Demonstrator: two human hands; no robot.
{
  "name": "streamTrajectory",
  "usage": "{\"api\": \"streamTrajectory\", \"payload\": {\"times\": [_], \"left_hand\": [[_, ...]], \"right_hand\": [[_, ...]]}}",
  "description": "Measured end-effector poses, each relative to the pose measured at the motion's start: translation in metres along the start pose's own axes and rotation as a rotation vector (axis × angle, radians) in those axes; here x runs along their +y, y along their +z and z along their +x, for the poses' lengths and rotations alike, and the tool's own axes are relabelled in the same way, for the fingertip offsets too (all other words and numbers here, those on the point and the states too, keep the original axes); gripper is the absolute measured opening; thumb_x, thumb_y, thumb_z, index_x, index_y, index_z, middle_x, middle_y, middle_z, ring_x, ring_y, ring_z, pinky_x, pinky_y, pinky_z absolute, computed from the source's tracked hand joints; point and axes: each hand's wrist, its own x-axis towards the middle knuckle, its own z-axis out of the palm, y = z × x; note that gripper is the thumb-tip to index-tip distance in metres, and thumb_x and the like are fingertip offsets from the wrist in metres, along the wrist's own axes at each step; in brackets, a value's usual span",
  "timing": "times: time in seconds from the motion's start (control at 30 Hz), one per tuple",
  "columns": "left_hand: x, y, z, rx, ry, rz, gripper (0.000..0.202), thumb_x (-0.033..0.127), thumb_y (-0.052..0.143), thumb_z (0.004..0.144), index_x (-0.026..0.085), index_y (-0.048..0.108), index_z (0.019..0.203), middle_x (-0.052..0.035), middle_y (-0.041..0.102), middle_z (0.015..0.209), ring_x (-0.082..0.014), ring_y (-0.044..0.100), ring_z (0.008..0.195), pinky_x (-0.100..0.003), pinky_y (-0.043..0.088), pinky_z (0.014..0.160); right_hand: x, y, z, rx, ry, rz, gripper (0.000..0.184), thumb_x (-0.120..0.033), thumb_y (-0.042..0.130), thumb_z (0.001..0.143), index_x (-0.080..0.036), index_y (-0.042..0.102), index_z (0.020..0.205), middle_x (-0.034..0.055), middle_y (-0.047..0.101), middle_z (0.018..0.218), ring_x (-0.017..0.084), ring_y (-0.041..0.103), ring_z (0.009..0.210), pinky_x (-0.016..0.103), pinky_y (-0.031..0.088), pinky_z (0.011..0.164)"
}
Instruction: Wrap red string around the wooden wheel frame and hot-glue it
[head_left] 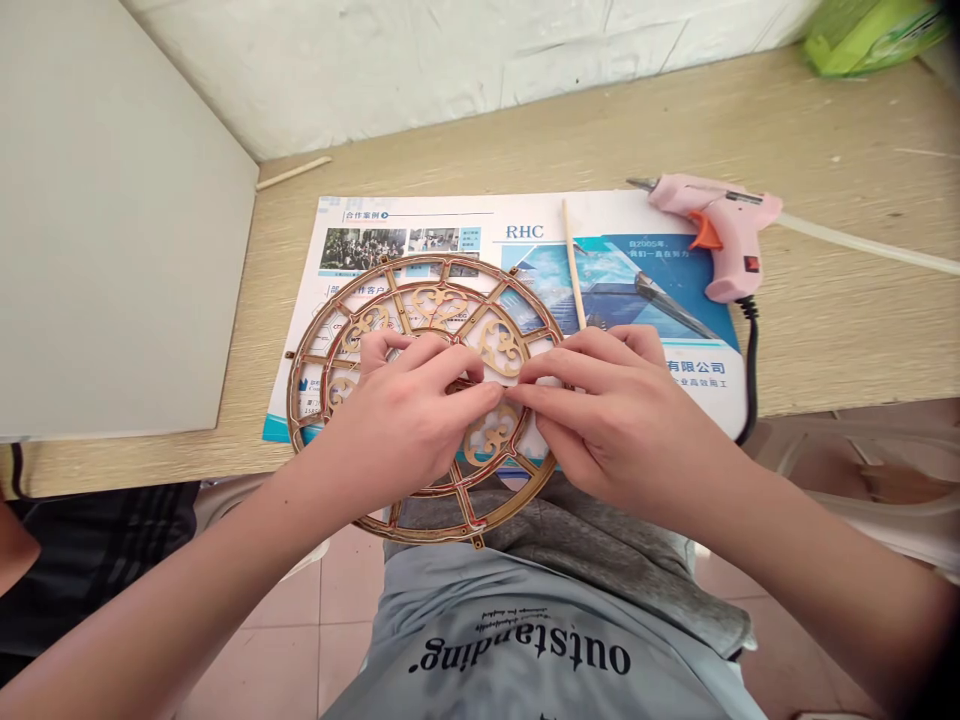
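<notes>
Wooden filigree wheel [442, 300] lies flat on a printed brochure [660, 270], centre frame, on the tabletop [840, 160]. Left hand [405, 420] and right hand [630, 430] close in a pinch at its middle, fingertips nearly touching; exactly what they grip is hidden. Pink glue gun [720, 225] rests upper right.

**Words on paper and cloth**

The sheet [525, 212] reads "RHC" in blue capitals near its top middle. "合作案例" heads its upper left corner, and "有限公司" stands in dark type at the right, with smaller Chinese lines around it too small to read surely. The shirt [525, 640] reads "outstanding" in dark letters, upside down from this view, beside smaller illegible lines.
</notes>
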Motion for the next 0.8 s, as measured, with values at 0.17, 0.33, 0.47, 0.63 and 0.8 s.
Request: {"api": "streamTrajectory", "payload": {"times": [0.17,0.33,0.47,0.63,0.8], "left_hand": [[-0.004,-0.002,0.004,-0.021,-0.011,-0.099,0.032,0.006,0.053,0.104,0.026,0.076,0.112,0.0022,0.078,0.117,-0.0196,0.064,0.105,-0.045,0.028,0.090],[-0.013,-0.010,0.007,-0.117,-0.049,-0.238,0.038,0.007,0.049,0.106,0.032,0.077,0.117,0.0058,0.079,0.120,-0.0190,0.064,0.110,-0.044,0.025,0.090],[-0.019,-0.012,0.009,-0.187,-0.058,-0.328,0.041,0.008,0.046,0.107,0.033,0.076,0.120,0.0094,0.080,0.124,-0.0183,0.064,0.116,-0.044,0.025,0.091],[-0.020,-0.011,0.009,-0.182,-0.054,-0.331,0.040,0.008,0.046,0.107,0.032,0.074,0.121,0.0096,0.079,0.125,-0.0191,0.064,0.117,-0.044,0.024,0.092],[-0.017,-0.012,0.009,-0.197,-0.041,-0.314,0.041,0.007,0.045,0.107,0.031,0.075,0.123,0.0069,0.078,0.127,-0.0202,0.061,0.116,-0.044,0.025,0.092]], "right_hand": [[0.002,-0.002,0.000,0.024,0.082,0.109,0.025,-0.008,0.058,0.106,-0.017,0.081,0.101,0.0017,0.079,0.108,0.023,0.064,0.095,0.045,0.037,0.085],[0.000,-0.005,0.005,-0.077,0.148,0.126,0.033,-0.010,0.054,0.106,-0.020,0.085,0.101,0.0054,0.075,0.108,0.025,0.061,0.095,0.044,0.035,0.082],[-0.002,-0.005,0.011,-0.102,0.138,0.095,0.035,-0.013,0.053,0.106,-0.020,0.086,0.099,0.0064,0.073,0.104,0.026,0.060,0.094,0.044,0.033,0.081],[-0.005,-0.005,0.013,-0.150,0.184,0.098,0.034,-0.014,0.050,0.107,-0.017,0.082,0.096,0.0071,0.072,0.102,0.027,0.061,0.096,0.044,0.035,0.080],[-0.017,-0.010,0.013,-0.180,0.123,-0.088,0.030,-0.008,0.051,0.100,-0.014,0.080,0.098,0.0100,0.067,0.093,0.029,0.060,0.088,0.045,0.034,0.073]]}}
